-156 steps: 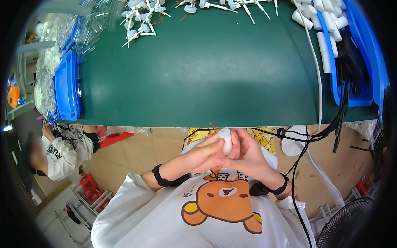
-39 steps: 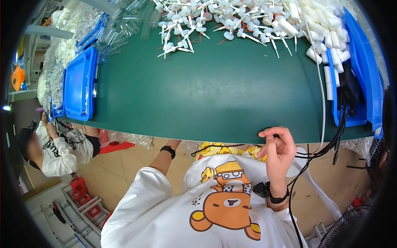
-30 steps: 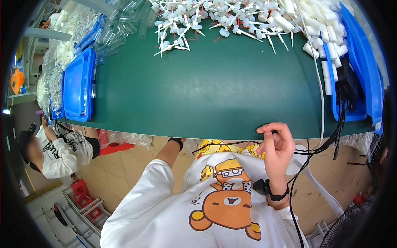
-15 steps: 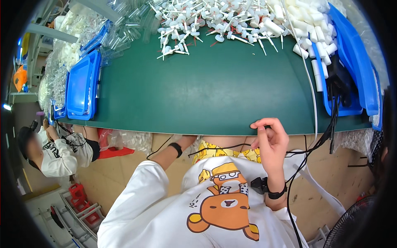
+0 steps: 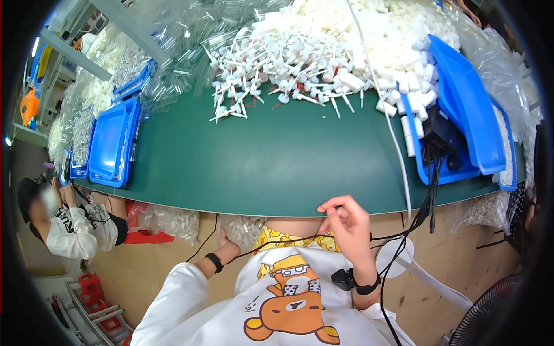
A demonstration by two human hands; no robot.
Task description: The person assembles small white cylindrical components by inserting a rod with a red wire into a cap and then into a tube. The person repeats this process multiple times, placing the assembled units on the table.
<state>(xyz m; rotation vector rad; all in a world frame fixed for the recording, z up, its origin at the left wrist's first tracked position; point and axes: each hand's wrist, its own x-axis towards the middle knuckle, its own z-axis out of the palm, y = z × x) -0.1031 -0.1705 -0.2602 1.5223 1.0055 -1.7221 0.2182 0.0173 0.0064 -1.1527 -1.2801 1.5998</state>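
My right hand (image 5: 350,229) is raised at the front edge of the green table (image 5: 248,164). Its fingers are loosely bent, thumb a little apart from the index finger, and nothing shows between them. Down below the table edge is my left hand (image 5: 228,249), beside my lap and close to a clear bag of small white pieces (image 5: 245,229). One digit of it points up; the other fingers are hidden. Across the table's far part lies a pile of white stick-like plastic parts with round discs (image 5: 277,69), some with thin red strands.
White cylinders (image 5: 411,81) heap up at the far right beside blue trays (image 5: 470,109). A white cable (image 5: 389,109) and black cables (image 5: 430,193) hang over the front edge. Blue trays (image 5: 109,141) stand at the left, near a co-worker (image 5: 75,225). A fan (image 5: 490,314) is at lower right.
The view has shifted, showing more of the far pile. My left hand has come out from under the table edge, back toward me. The right hand keeps nearly the same pose.
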